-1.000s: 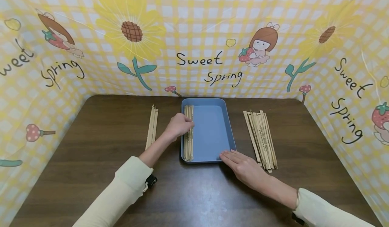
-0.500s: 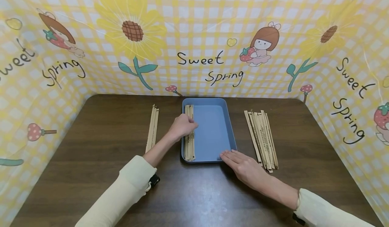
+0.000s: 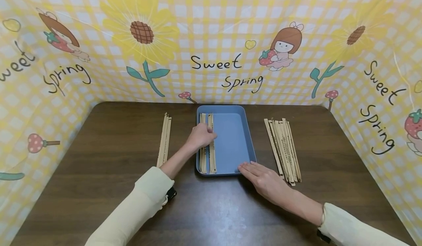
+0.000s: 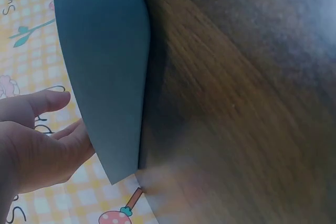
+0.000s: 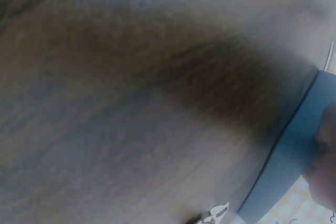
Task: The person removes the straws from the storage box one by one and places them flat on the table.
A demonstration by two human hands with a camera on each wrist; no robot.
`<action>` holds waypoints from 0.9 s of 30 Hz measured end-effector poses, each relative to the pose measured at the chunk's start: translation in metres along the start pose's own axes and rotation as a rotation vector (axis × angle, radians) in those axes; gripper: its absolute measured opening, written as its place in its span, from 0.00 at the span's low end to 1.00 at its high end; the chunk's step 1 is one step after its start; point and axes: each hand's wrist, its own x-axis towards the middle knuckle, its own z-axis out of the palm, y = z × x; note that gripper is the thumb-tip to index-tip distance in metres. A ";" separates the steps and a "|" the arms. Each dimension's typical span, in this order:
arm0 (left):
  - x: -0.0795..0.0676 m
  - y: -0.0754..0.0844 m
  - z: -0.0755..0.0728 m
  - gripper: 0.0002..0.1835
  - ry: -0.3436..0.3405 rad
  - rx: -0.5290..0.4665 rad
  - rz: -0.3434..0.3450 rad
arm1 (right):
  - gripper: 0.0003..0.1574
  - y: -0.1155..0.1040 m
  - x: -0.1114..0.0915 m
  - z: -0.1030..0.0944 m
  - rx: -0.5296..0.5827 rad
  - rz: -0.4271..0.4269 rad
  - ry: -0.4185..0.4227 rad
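Note:
A shallow blue tray [image 3: 232,140] lies on the brown table, with slim sticks in brown paper sleeves along its left side. These stand as two upright rows, the left row [image 3: 203,163] against the wall and the right row [image 3: 212,161] with a thin strip of blue between. My left hand [image 3: 201,135] reaches over the left wall, bent fingers and thumb at the right row; its fingertips are partly hidden. In the left wrist view the tray wall [image 4: 105,77] covers them. My right hand [image 3: 263,178] rests straight fingers on the tray's near right corner.
A few paper-sleeved sticks [image 3: 164,140] lie left of the tray, partly behind the left forearm. A larger fanned pile of them [image 3: 283,151] lies to its right. A yellow checked cloth [image 3: 214,26] with printed flowers stands around the table's back and sides.
My left hand has shifted right within the tray, and some sticks have come away from the left row with it, opening a blue gap. The right hand stays at the corner.

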 end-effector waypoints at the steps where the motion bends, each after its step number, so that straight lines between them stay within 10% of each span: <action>1: 0.001 0.000 0.000 0.24 0.002 0.006 0.000 | 0.24 0.000 0.000 0.000 0.000 0.000 -0.001; 15: 0.011 -0.006 0.008 0.27 0.114 0.144 0.084 | 0.27 0.000 0.001 0.001 0.002 0.002 0.000; 27: 0.018 -0.003 0.015 0.24 0.053 0.327 0.071 | 0.31 0.000 0.001 0.001 -0.007 -0.001 0.015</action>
